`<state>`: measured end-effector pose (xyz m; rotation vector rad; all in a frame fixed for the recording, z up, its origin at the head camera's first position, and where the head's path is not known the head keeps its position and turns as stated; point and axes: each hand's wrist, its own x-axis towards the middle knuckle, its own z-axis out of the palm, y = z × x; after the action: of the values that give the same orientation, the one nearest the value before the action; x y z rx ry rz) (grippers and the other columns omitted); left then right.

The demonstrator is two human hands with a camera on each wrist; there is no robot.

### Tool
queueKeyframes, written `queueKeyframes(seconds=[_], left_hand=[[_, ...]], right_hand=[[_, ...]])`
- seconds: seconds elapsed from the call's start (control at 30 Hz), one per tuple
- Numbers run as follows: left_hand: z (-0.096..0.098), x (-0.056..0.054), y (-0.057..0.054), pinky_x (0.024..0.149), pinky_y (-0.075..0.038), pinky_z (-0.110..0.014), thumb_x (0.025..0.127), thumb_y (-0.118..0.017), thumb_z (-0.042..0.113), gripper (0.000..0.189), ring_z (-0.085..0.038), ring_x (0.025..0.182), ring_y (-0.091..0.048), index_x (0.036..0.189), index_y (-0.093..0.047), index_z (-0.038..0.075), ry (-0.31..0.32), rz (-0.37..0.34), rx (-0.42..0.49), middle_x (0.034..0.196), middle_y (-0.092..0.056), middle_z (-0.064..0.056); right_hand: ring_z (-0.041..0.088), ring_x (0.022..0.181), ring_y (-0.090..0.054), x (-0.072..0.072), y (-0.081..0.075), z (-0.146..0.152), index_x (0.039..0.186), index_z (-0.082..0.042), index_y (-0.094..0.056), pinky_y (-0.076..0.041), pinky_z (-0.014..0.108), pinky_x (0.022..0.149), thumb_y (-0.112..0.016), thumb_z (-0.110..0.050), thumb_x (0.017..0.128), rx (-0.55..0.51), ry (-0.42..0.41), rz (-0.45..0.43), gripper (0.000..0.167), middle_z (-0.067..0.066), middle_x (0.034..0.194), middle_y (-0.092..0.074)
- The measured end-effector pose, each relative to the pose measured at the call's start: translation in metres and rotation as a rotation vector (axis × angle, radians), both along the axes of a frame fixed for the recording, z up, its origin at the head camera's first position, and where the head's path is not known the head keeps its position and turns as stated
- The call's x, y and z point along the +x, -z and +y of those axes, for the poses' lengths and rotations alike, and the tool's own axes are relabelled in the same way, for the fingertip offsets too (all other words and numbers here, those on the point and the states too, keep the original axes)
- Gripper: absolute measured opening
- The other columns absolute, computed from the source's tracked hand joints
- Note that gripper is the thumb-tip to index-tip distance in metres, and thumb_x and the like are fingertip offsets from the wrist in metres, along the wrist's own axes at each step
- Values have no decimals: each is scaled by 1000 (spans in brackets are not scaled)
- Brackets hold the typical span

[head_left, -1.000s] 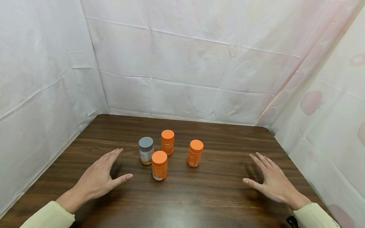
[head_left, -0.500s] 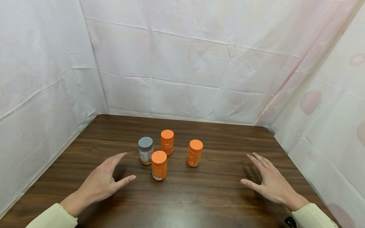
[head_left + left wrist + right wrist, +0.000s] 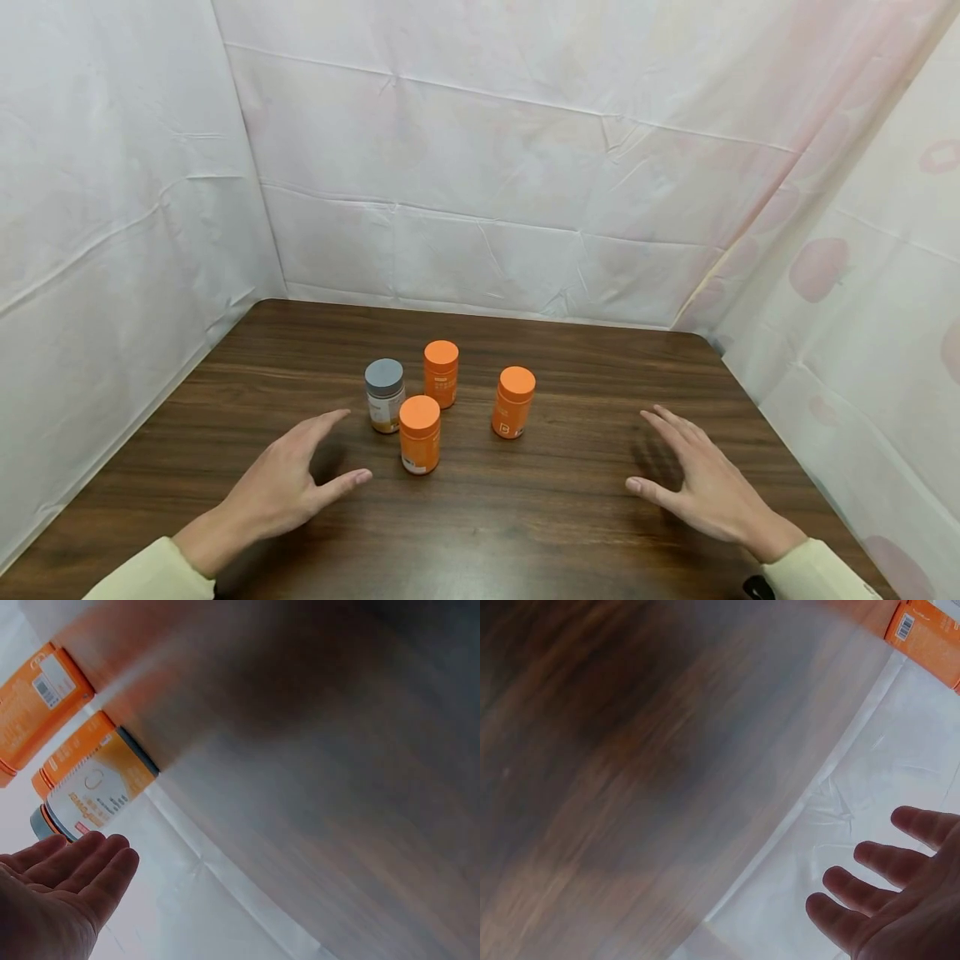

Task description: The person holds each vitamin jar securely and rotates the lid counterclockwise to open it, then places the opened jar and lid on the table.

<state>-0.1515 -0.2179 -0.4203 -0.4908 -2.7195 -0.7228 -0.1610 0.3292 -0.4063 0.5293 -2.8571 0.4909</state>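
In the head view, several capped bottles stand upright in a loose group on the table. One bottle with a grey lid (image 3: pixel 386 398) has a white and yellow label. Right of it is a front orange bottle (image 3: pixel 420 437), with a rear orange bottle (image 3: pixel 441 375) behind. A third orange bottle (image 3: pixel 513 403) stands apart to the right. My left hand (image 3: pixel 281 483) holds nothing, thumb and fingers spread, just left of the grey-lidded and front orange bottles. Well to the right of the bottles, my right hand (image 3: pixel 705 483) is likewise unfilled, its fingers extended and thumb pointing inward.
The dark wood-grain table (image 3: pixel 480 533) has rounded far corners. White sheeting (image 3: pixel 480 167) rises behind it and along both sides, with faint pink fruit prints on the right. Pale sleeves cover both forearms, and a black strap (image 3: pixel 757 587) shows at the right cuff.
My left hand has moved rightward, closer to the bottles. My right hand has drifted a little leftward. The bottles have stayed in place.
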Motion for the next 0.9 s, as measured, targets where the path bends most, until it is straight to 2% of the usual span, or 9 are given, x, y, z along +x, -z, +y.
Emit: queueKeyframes(seconds=[0.3, 0.53, 0.73, 0.9], left_hand=[[7, 3, -2, 98, -47, -60, 84, -78, 59, 83, -37, 126, -59, 144, -53, 7, 24, 22, 58, 139, -61, -13], [15, 2, -5, 98, -49, -56, 84, -81, 53, 76, -33, 123, -62, 139, -57, 6, 70, 49, 144, 135, -64, -12], [20, 3, -4, 95, -52, -54, 85, -82, 50, 73, -32, 118, -65, 138, -57, 7, 79, 41, 183, 131, -66, -10], [23, 2, -5, 91, -54, -50, 84, -84, 48, 72, -29, 115, -66, 136, -58, 5, 90, 62, 201, 128, -68, -9]], right_hand=[[42, 144, -35, 4, 0, -5, 161, -27, -32, -37, 71, 98, -77, -59, 85, -11, -16, 24, 94, 9, 164, -33], [42, 143, -35, 6, -1, -10, 161, -26, -32, -40, 71, 95, -78, -57, 85, -20, -23, 23, 94, 10, 163, -33], [42, 143, -36, 7, -1, -14, 161, -27, -31, -41, 72, 92, -79, -55, 85, -28, -34, 18, 94, 10, 163, -33], [39, 143, -37, 9, -1, -16, 160, -28, -33, -43, 70, 93, -81, -57, 83, -40, -41, 30, 95, 8, 163, -34]])
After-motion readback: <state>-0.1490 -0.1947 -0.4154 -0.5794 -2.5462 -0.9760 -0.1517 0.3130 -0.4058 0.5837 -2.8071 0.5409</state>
